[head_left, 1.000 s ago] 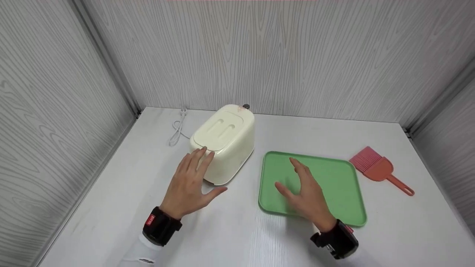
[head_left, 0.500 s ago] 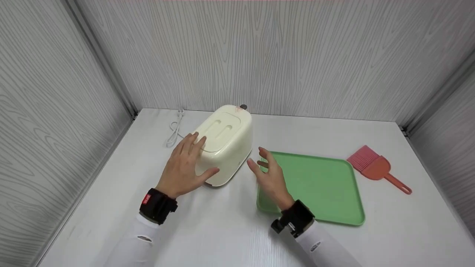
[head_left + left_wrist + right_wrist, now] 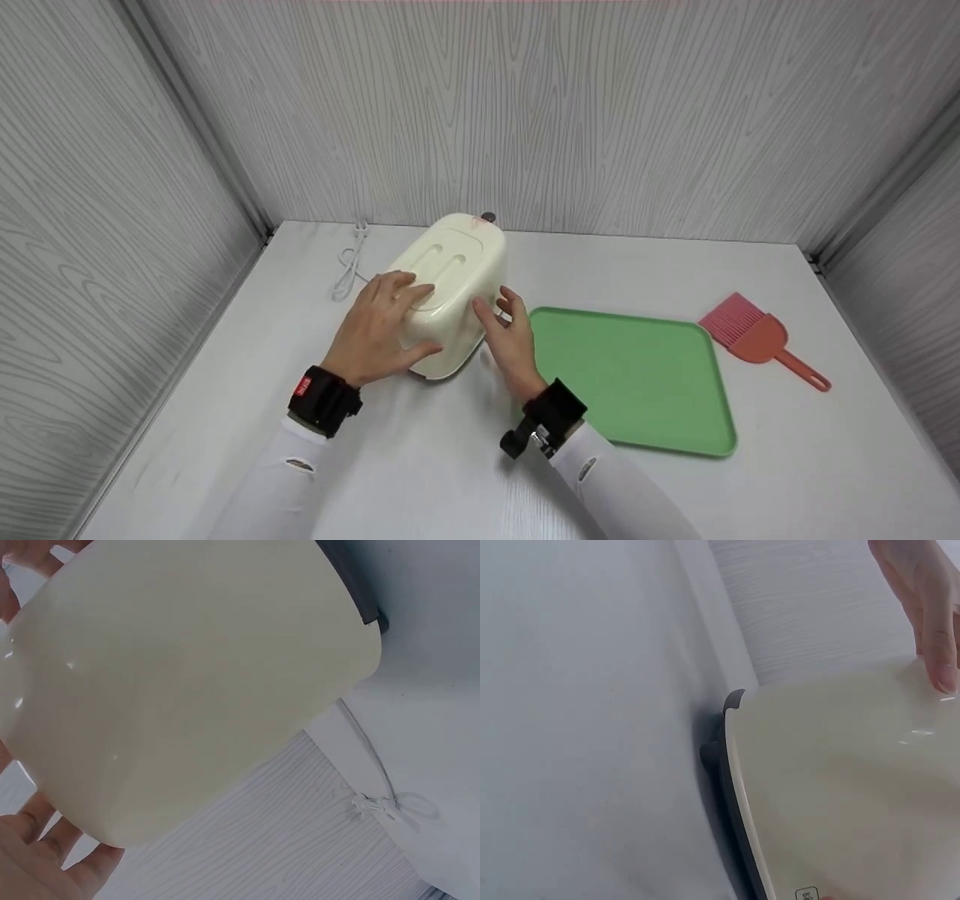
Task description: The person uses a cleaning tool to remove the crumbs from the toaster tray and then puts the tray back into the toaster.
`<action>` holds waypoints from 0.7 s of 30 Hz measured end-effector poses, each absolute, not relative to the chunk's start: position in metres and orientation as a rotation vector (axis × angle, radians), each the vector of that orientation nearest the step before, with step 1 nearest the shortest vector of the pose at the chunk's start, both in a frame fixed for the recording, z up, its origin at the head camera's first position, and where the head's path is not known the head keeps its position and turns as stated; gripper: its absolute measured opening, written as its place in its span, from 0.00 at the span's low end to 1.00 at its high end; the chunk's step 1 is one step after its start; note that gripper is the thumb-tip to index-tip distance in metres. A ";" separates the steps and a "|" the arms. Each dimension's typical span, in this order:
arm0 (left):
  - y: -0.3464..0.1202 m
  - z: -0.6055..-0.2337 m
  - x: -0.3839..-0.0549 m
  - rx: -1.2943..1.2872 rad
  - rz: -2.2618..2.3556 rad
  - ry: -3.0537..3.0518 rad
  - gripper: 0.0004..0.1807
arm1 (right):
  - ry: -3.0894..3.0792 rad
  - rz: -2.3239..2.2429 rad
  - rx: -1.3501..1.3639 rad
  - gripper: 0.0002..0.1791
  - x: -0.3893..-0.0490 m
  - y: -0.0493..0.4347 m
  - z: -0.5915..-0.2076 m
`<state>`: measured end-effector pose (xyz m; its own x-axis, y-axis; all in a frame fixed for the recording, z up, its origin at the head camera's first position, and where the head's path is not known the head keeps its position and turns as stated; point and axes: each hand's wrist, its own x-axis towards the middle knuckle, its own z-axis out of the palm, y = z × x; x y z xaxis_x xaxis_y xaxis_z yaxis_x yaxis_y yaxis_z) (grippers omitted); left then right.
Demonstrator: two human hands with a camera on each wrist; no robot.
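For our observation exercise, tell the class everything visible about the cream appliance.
The cream appliance is a glossy, plastic-looking rounded box, resembling a toaster. Its top panel has two long recesses; a dark knob shows at the far end, near a reddish mark. A pale, bundled cord lies to its left. It stands upright on the white table, slanted, left of the green tray. The left hand appears to touch its near end; the right hand is beside its right wall, contact there unclear.

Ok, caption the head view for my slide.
Left hand and right hand at a cream appliance, with a green tray and a pink-and-orange brush to its right.
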<state>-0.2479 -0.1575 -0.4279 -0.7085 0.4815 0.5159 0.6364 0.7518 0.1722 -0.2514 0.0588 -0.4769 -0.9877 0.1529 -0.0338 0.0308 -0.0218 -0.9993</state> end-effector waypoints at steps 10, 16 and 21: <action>-0.161 -0.430 -0.245 -0.843 -0.499 -2.503 0.39 | -2.049 2.288 -0.230 0.47 -0.255 0.045 -0.480; -0.163 -0.430 -0.244 -0.808 -0.557 -2.541 0.39 | -2.039 2.316 -0.238 0.46 -0.256 0.044 -0.480; -0.162 -0.431 -0.244 -0.803 -0.585 -2.529 0.39 | -2.034 2.337 -0.240 0.47 -0.257 0.044 -0.478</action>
<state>-0.2438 -0.1618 -0.4314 -0.7444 0.4370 0.5049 0.6144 0.7444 0.2616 -0.2575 0.0437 -0.4782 -0.9875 0.1272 -0.0934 0.0749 -0.1428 -0.9869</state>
